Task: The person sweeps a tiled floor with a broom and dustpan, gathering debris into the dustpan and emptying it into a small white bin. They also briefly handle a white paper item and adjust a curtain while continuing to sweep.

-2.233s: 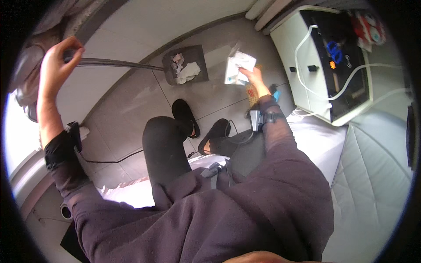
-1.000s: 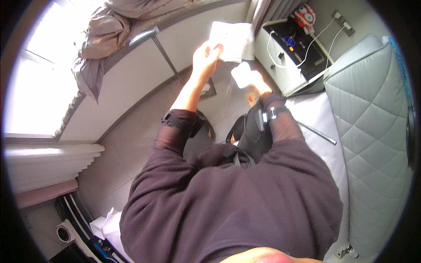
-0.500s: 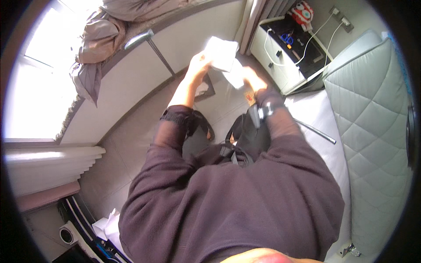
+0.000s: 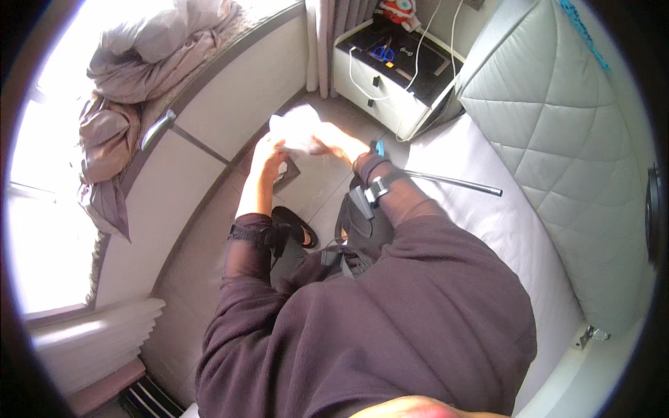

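Note:
With both arms stretched forward, I hold a white, crumpled sheet (image 4: 298,130) in bright light; its glare hides whether it is paper or cloth. My left hand (image 4: 267,157) is closed on its left lower edge. On the other side my right hand (image 4: 337,142) grips it, the fingertips partly lost behind the sheet. Below the sheet, near my left wrist, a dark-rimmed square object (image 4: 287,173) rests on the floor. A shiny metal tube (image 4: 463,184) sticks out past my right forearm over the bed's white sheet.
A white nightstand (image 4: 382,104) with a black top stands ahead, bearing blue-handled scissors (image 4: 383,53), cables and a red toy (image 4: 398,11). The padded grey headboard (image 4: 540,104) rises on the right. A long-handled tool (image 4: 159,129) leans at the window ledge, beside bunched curtains (image 4: 108,132).
The view has swung, so the nightstand sits further left and higher. The white sheet, before squarer with a flap hanging down, is now bunched, and my hands are closer together.

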Demonstrator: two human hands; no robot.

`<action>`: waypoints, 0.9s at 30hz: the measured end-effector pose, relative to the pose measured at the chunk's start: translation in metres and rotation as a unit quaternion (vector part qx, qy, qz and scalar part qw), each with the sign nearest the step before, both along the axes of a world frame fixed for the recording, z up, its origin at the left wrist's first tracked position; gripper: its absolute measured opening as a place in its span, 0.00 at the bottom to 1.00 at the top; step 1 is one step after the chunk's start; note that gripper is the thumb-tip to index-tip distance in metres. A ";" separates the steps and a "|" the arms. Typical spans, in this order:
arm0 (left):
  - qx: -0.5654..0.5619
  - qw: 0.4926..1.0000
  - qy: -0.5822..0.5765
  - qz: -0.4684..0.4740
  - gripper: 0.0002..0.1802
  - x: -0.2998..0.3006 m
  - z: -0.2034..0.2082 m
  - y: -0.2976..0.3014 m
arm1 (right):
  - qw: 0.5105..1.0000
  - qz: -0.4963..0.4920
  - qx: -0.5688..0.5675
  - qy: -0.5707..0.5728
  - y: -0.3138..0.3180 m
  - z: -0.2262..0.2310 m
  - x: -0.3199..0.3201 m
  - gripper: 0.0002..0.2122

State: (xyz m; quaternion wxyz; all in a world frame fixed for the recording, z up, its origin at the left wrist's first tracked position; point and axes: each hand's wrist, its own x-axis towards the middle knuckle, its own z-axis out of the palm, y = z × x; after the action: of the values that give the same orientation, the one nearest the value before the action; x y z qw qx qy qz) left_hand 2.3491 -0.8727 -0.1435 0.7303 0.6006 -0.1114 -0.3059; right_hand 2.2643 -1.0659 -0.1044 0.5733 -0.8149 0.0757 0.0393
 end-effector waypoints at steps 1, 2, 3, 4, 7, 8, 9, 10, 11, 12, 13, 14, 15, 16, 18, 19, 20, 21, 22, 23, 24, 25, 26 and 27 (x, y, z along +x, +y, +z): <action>-0.177 0.983 0.040 -0.008 0.21 -0.006 0.018 0.006 | 0.980 -0.070 0.181 0.037 -0.006 -0.017 -0.007 0.11; -0.225 0.964 0.134 0.035 0.22 -0.003 0.032 0.001 | 0.919 -0.158 0.350 0.090 -0.005 -0.029 -0.013 0.13; -0.244 0.961 0.129 0.034 0.22 -0.007 0.036 -0.001 | 0.931 -0.144 0.327 0.070 0.000 -0.034 -0.008 0.15; -0.324 0.942 0.090 -0.006 0.22 -0.010 0.036 -0.002 | 0.941 -0.163 0.286 0.075 0.001 -0.034 -0.009 0.16; -0.032 0.999 0.039 0.007 0.20 -0.018 0.006 -0.006 | 0.983 -0.137 0.010 -0.122 0.001 -0.004 0.004 0.13; -0.003 0.996 0.056 0.066 0.20 -0.019 -0.004 0.000 | 0.968 -0.215 0.065 -0.111 -0.002 0.010 0.006 0.12; 0.034 0.990 0.077 0.113 0.20 -0.020 -0.011 0.007 | 0.933 -0.204 0.226 -0.191 -0.009 0.020 0.006 0.12; 0.094 0.971 0.115 0.189 0.20 -0.022 -0.016 0.008 | 0.867 -0.134 0.393 -0.275 -0.013 0.025 0.005 0.12; 0.095 0.968 0.125 0.198 0.20 -0.025 -0.015 0.007 | 0.824 -0.090 0.481 -0.286 -0.019 0.025 0.001 0.15; 0.006 0.985 0.115 0.129 0.19 -0.027 -0.009 0.007 | 0.802 -0.037 0.532 -0.268 -0.024 0.019 -0.004 0.15; -0.056 0.988 0.116 0.088 0.18 -0.030 0.001 0.002 | 0.867 -0.012 0.479 -0.137 -0.022 0.008 -0.007 0.14; -0.124 0.985 0.112 0.033 0.17 -0.033 0.015 -0.006 | 0.901 0.051 0.431 -0.017 -0.015 -0.010 -0.007 0.13; -0.156 0.978 0.126 0.064 0.19 -0.033 0.032 -0.012 | 0.994 -0.023 0.095 0.051 -0.016 -0.030 -0.016 0.13; -0.211 0.966 0.125 0.075 0.21 -0.030 0.052 -0.011 | 0.957 -0.055 -0.255 0.129 -0.020 -0.046 -0.021 0.13; -0.282 0.959 -0.010 0.026 0.23 -0.030 0.084 0.005 | 0.952 -0.215 0.195 0.097 -0.026 -0.068 -0.030 0.15; -0.286 0.958 0.010 0.027 0.21 -0.031 0.093 0.011 | 0.962 -0.180 0.202 0.040 -0.024 -0.075 -0.033 0.16; -0.335 0.942 0.014 0.002 0.20 -0.033 0.098 0.016 | 0.962 -0.187 0.197 0.014 -0.023 -0.078 -0.039 0.17; -0.343 0.938 0.046 -0.002 0.33 -0.037 0.098 0.018 | 0.960 -0.168 0.221 -0.023 -0.021 -0.075 -0.042 0.17; -0.344 0.936 0.077 0.005 0.32 -0.042 0.094 0.020 | 0.952 -0.161 0.256 -0.053 -0.019 -0.068 -0.047 0.17; -0.342 0.934 0.107 0.012 0.31 -0.049 0.088 0.020 | 0.938 -0.151 0.300 -0.086 -0.015 -0.060 -0.050 0.17; -0.340 0.930 0.136 0.017 0.31 -0.056 0.080 0.018 | 0.935 -0.147 0.308 -0.095 -0.010 -0.050 -0.053 0.19; -0.338 0.925 0.171 0.022 0.31 -0.064 0.071 0.015 | 0.940 -0.162 0.281 -0.105 -0.003 -0.041 -0.055 0.20; -0.336 0.918 0.207 0.027 0.31 -0.072 0.063 0.011 | 0.940 -0.152 0.270 -0.142 0.003 -0.032 -0.057 0.22; -0.328 0.919 0.216 0.034 0.31 -0.084 0.054 0.006 | 0.944 -0.153 0.259 -0.136 0.008 -0.025 -0.059 0.22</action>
State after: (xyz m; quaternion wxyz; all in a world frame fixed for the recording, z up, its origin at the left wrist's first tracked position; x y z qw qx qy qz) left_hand 2.2653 -0.8665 -0.0897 0.9026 0.2503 -0.0244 -0.3493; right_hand 2.2050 -1.0577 -0.1293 0.7685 -0.6145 0.1079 -0.1420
